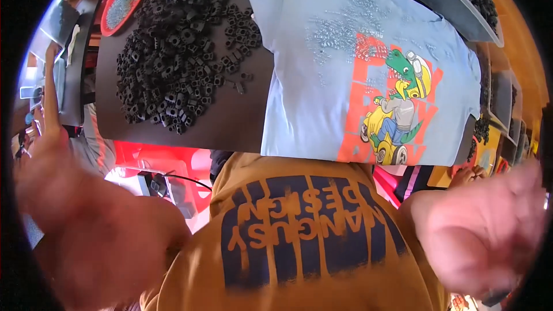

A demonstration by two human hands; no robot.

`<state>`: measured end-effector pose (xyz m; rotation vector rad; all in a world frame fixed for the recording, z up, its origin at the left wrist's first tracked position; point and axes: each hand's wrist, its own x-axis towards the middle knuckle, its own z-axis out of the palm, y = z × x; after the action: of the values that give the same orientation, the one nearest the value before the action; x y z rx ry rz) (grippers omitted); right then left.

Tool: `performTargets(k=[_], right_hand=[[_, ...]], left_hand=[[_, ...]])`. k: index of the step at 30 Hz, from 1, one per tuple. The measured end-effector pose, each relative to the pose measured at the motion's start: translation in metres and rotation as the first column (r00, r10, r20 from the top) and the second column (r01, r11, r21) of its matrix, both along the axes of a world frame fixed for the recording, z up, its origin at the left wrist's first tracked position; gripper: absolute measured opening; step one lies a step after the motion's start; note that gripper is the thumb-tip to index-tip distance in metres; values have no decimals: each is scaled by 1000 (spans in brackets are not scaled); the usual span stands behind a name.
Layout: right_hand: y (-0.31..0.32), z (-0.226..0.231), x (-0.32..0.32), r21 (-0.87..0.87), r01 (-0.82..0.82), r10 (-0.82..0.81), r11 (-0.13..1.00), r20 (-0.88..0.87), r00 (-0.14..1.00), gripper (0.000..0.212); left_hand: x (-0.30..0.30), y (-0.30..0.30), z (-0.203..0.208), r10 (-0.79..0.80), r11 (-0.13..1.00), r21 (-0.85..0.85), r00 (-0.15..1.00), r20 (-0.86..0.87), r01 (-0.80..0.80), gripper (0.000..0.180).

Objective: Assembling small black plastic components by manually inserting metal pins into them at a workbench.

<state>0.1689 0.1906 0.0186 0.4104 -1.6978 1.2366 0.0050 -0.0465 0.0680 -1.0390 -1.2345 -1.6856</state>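
Both of my hands are raised close to the camera, off the table's near edge. My left hand (69,219) is smeared by motion at the left, and its fingers cannot be made out. At the right, my right hand (481,230) is also blurred, with the palm showing and the fingers stretched out; I see nothing in it. Beyond them a light blue T-shirt (305,109) with a cartoon dinosaur print lies spread on the dark table (242,121). Small shiny, clear-looking pieces (345,23) are scattered over the shirt. A heap of small black plastic parts (173,52) covers the table's left side.
A red round tray (108,20) of similar shiny pieces sits at the far left. Clear bins (455,0) holding black parts stand along the right. Red stools (184,158) are below the table edge. Another person's arm (52,98) reaches in at the left; someone's hand (469,174) shows at right.
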Motion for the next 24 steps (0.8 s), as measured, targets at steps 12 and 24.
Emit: performTargets(k=[12,24], right_hand=[[-67,-85,-42,-16,-136,123,991,541,832,30],[-68,-79,-45,11,-155,117,988,607,786,21]], left_hand=[[-14,-2,-108,362,240,-969,932,28,-64,24],[-16,-6,-99,361,502,-827,808,466,253,12]])
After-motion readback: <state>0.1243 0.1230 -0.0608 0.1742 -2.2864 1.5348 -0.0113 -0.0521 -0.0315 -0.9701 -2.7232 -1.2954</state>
